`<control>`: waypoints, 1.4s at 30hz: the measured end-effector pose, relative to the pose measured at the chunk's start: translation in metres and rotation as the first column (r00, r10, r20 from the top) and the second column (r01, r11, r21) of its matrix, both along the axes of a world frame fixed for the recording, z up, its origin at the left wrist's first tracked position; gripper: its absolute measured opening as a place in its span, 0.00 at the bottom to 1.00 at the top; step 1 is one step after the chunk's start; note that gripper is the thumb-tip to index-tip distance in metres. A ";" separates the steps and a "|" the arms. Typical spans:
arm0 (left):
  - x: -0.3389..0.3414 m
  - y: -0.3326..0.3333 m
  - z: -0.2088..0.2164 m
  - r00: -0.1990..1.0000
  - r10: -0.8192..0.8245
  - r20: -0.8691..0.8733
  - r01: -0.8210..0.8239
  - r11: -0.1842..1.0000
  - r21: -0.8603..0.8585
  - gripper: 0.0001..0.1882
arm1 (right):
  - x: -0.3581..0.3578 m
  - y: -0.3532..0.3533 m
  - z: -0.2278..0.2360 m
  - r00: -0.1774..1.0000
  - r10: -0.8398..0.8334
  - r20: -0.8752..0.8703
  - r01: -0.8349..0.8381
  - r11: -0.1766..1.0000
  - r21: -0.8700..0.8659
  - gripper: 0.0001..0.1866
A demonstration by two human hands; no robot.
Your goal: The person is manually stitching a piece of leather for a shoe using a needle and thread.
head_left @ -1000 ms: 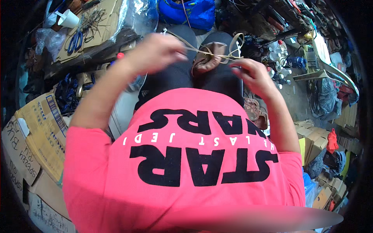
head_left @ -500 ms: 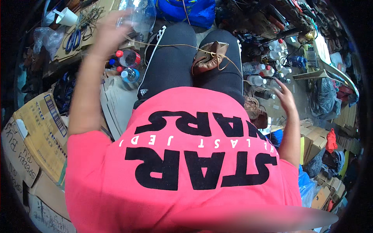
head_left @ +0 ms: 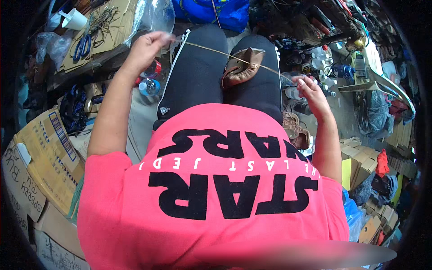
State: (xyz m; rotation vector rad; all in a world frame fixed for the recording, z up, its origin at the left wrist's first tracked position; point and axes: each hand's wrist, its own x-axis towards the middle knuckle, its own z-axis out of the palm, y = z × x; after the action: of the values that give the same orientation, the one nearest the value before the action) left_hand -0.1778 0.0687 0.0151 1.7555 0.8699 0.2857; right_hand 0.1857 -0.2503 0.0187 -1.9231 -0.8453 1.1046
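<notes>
A brown leather shoe (head_left: 245,76) rests on my right thigh, its stitched rim toward me. A thin tan lace (head_left: 207,48) passes through it and is stretched nearly straight out to both sides. My left hand (head_left: 147,48), out past my left thigh, is closed in a pinch on one end of the lace; its fingertips are slightly blurred. Beyond my right thigh, my right hand (head_left: 311,93) pinches the other end between thumb and fingers.
To my left are a cardboard-topped surface with blue-handled scissors (head_left: 82,47), a white cup (head_left: 74,20) and plastic bottles (head_left: 149,87). Several more bottles (head_left: 294,92) stand at right. Another brown shoe (head_left: 294,128) lies beside my right hip. A blue bag (head_left: 220,13) sits ahead.
My left hand has come down and toward me from the far left. My right hand has moved inward and taken the lace's other end. The lace went from slack to nearly straight.
</notes>
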 end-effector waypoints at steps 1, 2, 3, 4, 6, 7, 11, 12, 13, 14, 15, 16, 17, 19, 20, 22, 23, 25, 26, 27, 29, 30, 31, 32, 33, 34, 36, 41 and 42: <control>0.004 -0.003 -0.001 0.995 -0.012 0.100 -0.008 0.982 0.189 0.15 | -0.002 0.000 0.001 0.997 -0.002 0.083 0.002 1.000 -0.004 0.10; 0.013 -0.006 0.001 0.992 -0.022 0.123 -0.023 0.936 0.350 0.16 | -0.003 0.003 0.006 0.987 -0.007 0.159 0.012 0.999 -0.030 0.12; 0.028 -0.011 0.004 0.980 -0.102 0.172 -0.008 0.839 0.543 0.17 | -0.008 0.010 0.011 0.978 0.047 0.202 -0.056 0.998 0.039 0.13; 0.045 -0.021 0.005 0.972 -0.186 0.145 0.091 0.862 0.498 0.18 | -0.013 0.020 0.016 0.967 0.093 0.238 -0.115 0.990 0.079 0.14; 0.084 -0.040 0.009 0.884 -0.441 0.155 0.289 0.776 0.560 0.21 | -0.026 0.041 0.027 0.934 0.186 0.307 -0.257 0.943 0.211 0.12; 0.102 -0.050 0.010 0.806 -0.569 0.160 0.359 0.686 0.633 0.22 | -0.033 0.051 0.032 0.914 0.198 0.354 -0.270 0.948 0.167 0.11; 0.145 -0.060 0.016 0.767 -0.640 -0.048 0.585 0.667 0.460 0.17 | -0.047 0.079 0.039 0.839 0.282 0.465 -0.395 0.904 0.165 0.06; 0.151 -0.059 0.016 0.748 -0.658 -0.087 0.621 0.647 0.442 0.17 | -0.048 0.082 0.039 0.833 0.295 0.468 -0.407 0.900 0.156 0.06; 0.155 -0.057 0.016 0.727 -0.678 -0.109 0.650 0.627 0.430 0.16 | -0.048 0.083 0.038 0.829 0.312 0.464 -0.425 0.891 0.161 0.06; 0.157 -0.057 0.015 0.701 -0.708 -0.088 0.693 0.647 0.316 0.13 | -0.048 0.084 0.036 0.837 0.314 0.448 -0.418 0.895 0.154 0.06; 0.159 -0.056 0.013 0.701 -0.708 -0.085 0.698 0.656 0.286 0.13 | -0.047 0.084 0.034 0.847 0.318 0.426 -0.417 0.895 0.160 0.07; 0.161 -0.056 0.011 0.699 -0.712 -0.062 0.700 0.665 0.261 0.13 | -0.047 0.083 0.031 0.862 0.320 0.394 -0.411 0.895 0.172 0.07; 0.162 -0.056 0.008 0.688 -0.726 -0.021 0.709 0.665 0.235 0.13 | -0.047 0.082 0.029 0.858 0.330 0.393 -0.421 0.890 0.173 0.07; 0.163 -0.057 0.002 0.699 -0.714 0.043 0.712 0.700 0.048 0.12 | -0.048 0.080 0.023 0.862 0.345 0.372 -0.437 0.877 0.200 0.08; 0.163 -0.057 0.000 0.698 -0.709 0.102 0.716 0.696 -0.053 0.12 | -0.051 0.077 0.019 0.883 0.304 0.359 -0.392 0.897 0.206 0.08; 0.162 -0.057 -0.004 0.693 -0.709 0.129 0.719 0.691 -0.066 0.13 | -0.055 0.071 0.014 0.888 0.261 0.378 -0.371 0.892 0.257 0.08; 0.161 -0.057 -0.005 0.686 -0.712 0.149 0.726 0.683 -0.081 0.13 | -0.058 0.067 0.013 0.891 0.238 0.386 -0.359 0.890 0.282 0.08; 0.161 -0.057 -0.006 0.656 -0.745 0.122 0.753 0.658 -0.026 0.14 | -0.062 0.060 0.012 0.891 0.207 0.403 -0.338 0.897 0.286 0.10; 0.162 -0.057 -0.006 0.633 -0.765 0.121 0.770 0.638 -0.001 0.15 | -0.064 0.057 0.013 0.883 0.200 0.424 -0.338 0.898 0.282 0.10; 0.162 -0.057 -0.005 0.631 -0.770 0.089 0.773 0.634 0.005 0.15 | -0.066 0.054 0.014 0.876 0.191 0.442 -0.338 0.898 0.282 0.10; 0.164 -0.058 -0.003 0.612 -0.789 0.057 0.790 0.613 0.008 0.16 | -0.070 0.052 0.020 0.846 0.200 0.494 -0.355 0.903 0.242 0.11; 0.164 -0.059 -0.002 0.607 -0.793 0.057 0.793 0.609 0.017 0.16 | -0.072 0.052 0.024 0.828 0.209 0.521 -0.362 0.909 0.209 0.10; 0.165 -0.060 -0.001 0.600 -0.798 0.056 0.798 0.602 0.022 0.16 | -0.074 0.052 0.028 0.815 0.220 0.537 -0.357 0.919 0.165 0.10; 0.165 -0.061 0.000 0.589 -0.806 0.055 0.806 0.591 0.024 0.16 | -0.076 0.053 0.033 0.736 0.249 0.629 -0.416 0.900 0.131 0.11; 0.165 -0.062 0.000 0.587 -0.808 0.038 0.807 0.589 0.046 0.15 | -0.078 0.055 0.038 0.655 0.276 0.703 -0.458 0.885 0.080 0.11; 0.166 -0.063 0.001 0.581 -0.814 0.020 0.812 0.581 0.065 0.15 | -0.080 0.057 0.043 0.577 0.298 0.760 -0.486 0.874 0.026 0.12; 0.168 -0.065 0.000 0.556 -0.831 -0.028 0.828 0.550 0.112 0.15 | -0.082 0.061 0.053 0.393 0.410 0.823 -0.545 0.825 -0.151 0.13; 0.183 -0.067 -0.005 0.500 -0.863 -0.065 0.852 0.477 0.215 0.16 | -0.075 0.081 0.056 0.336 0.544 0.769 -0.603 0.751 -0.268 0.14; 0.186 -0.067 -0.007 0.579 -0.812 -0.078 0.812 0.564 0.152 0.17 | -0.073 0.084 0.051 0.389 0.543 0.744 -0.585 0.770 -0.256 0.11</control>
State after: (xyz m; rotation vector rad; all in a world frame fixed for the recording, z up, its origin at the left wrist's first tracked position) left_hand 0.0082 0.0017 0.0086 2.1280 -0.0630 -0.2772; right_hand 0.1131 -0.1661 0.0693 -2.1258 -2.1552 0.4599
